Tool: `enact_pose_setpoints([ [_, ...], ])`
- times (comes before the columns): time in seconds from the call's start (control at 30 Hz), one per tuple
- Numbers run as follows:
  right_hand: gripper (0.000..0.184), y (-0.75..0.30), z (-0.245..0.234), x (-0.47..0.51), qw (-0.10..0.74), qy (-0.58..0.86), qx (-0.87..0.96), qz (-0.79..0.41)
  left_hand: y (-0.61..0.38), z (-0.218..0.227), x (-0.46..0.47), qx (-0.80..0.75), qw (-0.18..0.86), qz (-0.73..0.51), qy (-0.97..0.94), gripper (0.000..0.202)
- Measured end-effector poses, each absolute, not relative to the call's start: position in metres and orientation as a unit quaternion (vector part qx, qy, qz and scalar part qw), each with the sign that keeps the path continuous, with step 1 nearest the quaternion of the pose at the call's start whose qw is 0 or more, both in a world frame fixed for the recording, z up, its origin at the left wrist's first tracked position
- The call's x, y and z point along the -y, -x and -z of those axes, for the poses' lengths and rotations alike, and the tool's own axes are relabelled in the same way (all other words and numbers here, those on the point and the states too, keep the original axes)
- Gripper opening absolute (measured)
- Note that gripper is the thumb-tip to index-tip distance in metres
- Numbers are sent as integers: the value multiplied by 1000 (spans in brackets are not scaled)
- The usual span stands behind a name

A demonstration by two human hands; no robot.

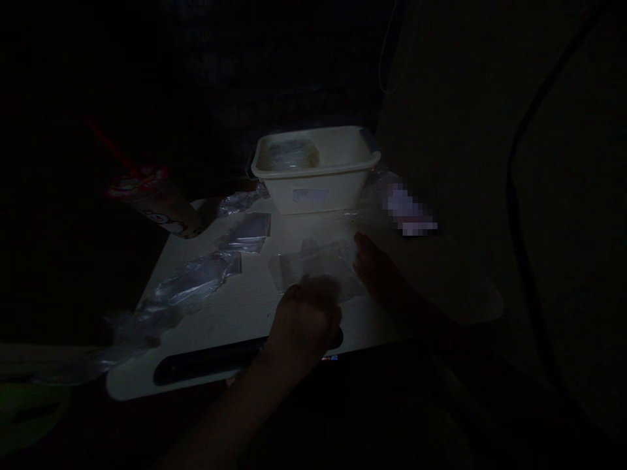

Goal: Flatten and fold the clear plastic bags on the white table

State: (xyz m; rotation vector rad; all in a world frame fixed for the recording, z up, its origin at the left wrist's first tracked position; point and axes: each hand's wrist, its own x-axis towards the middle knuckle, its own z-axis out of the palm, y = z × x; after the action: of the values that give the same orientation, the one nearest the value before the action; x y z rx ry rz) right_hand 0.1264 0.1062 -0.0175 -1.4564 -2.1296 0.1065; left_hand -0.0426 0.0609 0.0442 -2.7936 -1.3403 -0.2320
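Observation:
In the dim head view a clear plastic bag [318,260] lies flat on a small white table [215,326]. My left hand [306,320] is closed in a fist over the bag's near edge; what its fingers hold, if anything, is hidden, and their tips are smeared. At the bag's right edge is my right hand [377,271], its fingers curled together against the plastic. Darkness hides most of the right forearm. Left of the bag, flat clear packets [247,233] and crumpled plastic wrapping [196,281] are spread along the table.
A white plastic tub [318,189] with a plastic-wrapped bundle [291,155] inside stands at the back. A drink cup [164,209] with a red straw stands at the left edge. A blurred-out item [409,210] lies right of the tub. A dark cable [512,189] hangs at right.

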Motion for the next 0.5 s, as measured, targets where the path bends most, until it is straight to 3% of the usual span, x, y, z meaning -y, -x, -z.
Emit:
enact_pose_setpoints([
  [0.33, 53, -127, 19, -107, 308, 538, 781, -79, 35, -37, -58, 423, 77, 70, 900, 24],
  [0.5, 54, -126, 15, -103, 334, 541, 761, -126, 39, -36, -64, 437, 14, 107, 893, 21],
])
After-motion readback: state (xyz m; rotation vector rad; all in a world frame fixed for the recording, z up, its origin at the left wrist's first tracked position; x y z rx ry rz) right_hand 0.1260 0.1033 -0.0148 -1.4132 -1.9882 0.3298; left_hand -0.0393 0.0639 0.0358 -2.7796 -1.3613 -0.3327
